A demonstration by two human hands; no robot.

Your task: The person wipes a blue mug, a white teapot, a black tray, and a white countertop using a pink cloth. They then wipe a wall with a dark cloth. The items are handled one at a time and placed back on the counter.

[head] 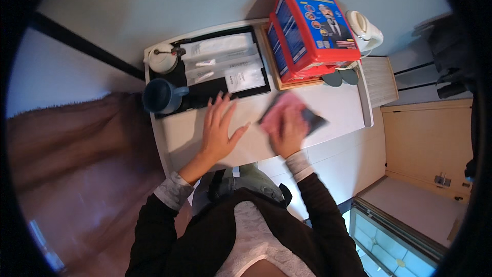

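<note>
My right hand (pixel 288 132) presses a pink and dark grey cloth (pixel 282 113) onto the white tabletop (pixel 184 134), right of the middle; both are blurred. Over the same tabletop my left hand (pixel 220 130) is spread with fingers apart, holding nothing; whether it touches the surface I cannot tell. Just beyond its fingertips lies a black tray (pixel 207 94) with flat white packets (pixel 246 79) in it. A blue mug (pixel 157 98) stands at the tray's near left corner, and a white round pot (pixel 163 59) is behind the mug.
Red boxes (pixel 317 55) are stacked in a wooden tray (pixel 286 84) at the back right. Behind them stands a white electric kettle (pixel 359 27), with its cord near dark green round pieces (pixel 332 79). A raised rim (pixel 365 107) bounds the table's right side. Brown curtain (pixel 84 154) hangs at left.
</note>
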